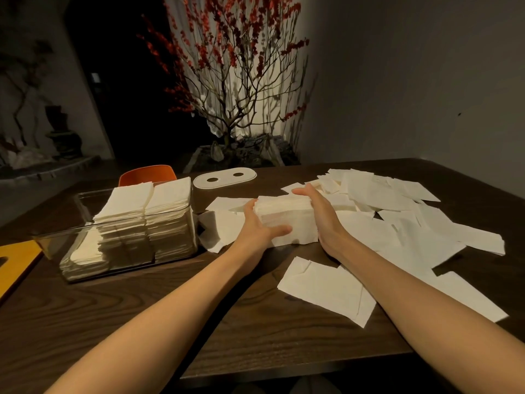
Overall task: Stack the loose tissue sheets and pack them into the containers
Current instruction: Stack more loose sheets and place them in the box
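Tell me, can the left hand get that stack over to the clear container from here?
Probably yes. The left hand grips the tissue stack, the clear container sits just left, and only flat loose sheets lie between.

A dark wooden table [136, 305] carries everything. At its left stands a clear container [122, 237] packed with stacked tissues, and a yellow board [17, 258] lies at the left edge. Behind the container rests a white oval lid [224, 179] (two round holes in it). Loose tissue sheets [397, 220] spread across the right half, with a squared stack of tissues [287, 223] among them near the middle.
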### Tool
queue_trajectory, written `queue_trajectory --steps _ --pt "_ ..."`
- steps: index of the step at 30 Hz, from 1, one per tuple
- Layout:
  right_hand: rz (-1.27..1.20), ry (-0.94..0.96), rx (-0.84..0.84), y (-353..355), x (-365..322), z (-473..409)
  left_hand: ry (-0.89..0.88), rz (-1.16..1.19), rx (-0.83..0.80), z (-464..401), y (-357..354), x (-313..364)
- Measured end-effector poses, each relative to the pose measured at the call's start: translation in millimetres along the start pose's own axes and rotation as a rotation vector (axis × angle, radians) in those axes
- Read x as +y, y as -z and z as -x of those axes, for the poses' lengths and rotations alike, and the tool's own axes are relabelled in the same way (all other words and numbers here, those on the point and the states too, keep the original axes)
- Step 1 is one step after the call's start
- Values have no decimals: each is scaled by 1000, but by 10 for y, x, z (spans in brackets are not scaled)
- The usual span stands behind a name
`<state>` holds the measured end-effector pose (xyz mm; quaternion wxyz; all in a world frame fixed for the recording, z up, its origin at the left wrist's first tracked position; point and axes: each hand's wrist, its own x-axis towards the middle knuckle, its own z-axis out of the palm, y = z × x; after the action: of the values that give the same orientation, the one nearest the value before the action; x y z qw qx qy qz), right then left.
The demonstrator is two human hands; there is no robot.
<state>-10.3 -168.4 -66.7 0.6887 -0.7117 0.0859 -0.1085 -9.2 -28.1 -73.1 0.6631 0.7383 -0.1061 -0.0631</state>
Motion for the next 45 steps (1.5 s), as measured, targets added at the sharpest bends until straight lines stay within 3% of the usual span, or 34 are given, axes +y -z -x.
queue_trajectory --steps 5,10,18,20,23,25,30,35,45 --pt "62 90 173 27 -10 -9 -61 -52 -3 39 10 22" --pt "86 27 60 7 -55 26 -80 -137 -78 78 -32 12" --pt "124 12 81 110 -76 19 -121 -200 -17 16 68 30" --pt "132 12 68 110 -75 21 -221 -281 58 35 21 -14" --pt "142 12 61 96 -92 34 -384 -512 329 30 4 -76" --pt "129 -5 63 92 -103 44 -434 -583 429 24 19 -75" --pt "152 -15 70 101 -105 47 -325 -512 305 49 7 -98" --pt "190 6 56 105 -117 55 -359 -687 451 47 19 -103" --pt "162 -3 32 123 -122 53 -233 -509 241 23 55 -103"
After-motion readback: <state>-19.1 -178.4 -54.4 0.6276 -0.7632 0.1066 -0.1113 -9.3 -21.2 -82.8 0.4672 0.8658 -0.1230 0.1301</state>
